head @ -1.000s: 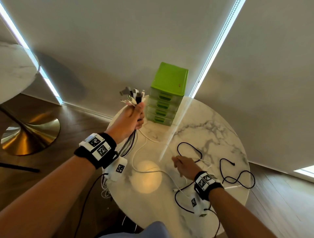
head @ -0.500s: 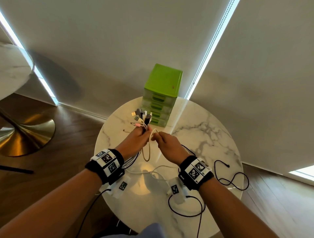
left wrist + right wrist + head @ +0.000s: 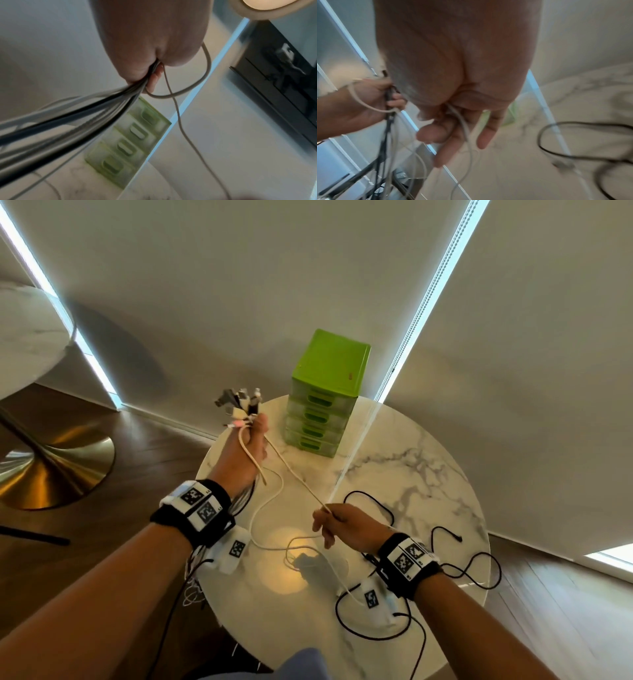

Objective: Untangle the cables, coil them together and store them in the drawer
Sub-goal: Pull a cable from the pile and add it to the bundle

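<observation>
Two hands, together half a second ago, now stand apart: left hand (image 3: 247,453) grips the cable bundle (image 3: 239,409), right hand (image 3: 346,527) pinches the white cable (image 3: 294,474) taut.

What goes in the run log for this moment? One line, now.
left hand: grips bundle of cable ends | right hand: pinches white cable, taut between hands | green plastic drawer unit: drawers closed
</observation>
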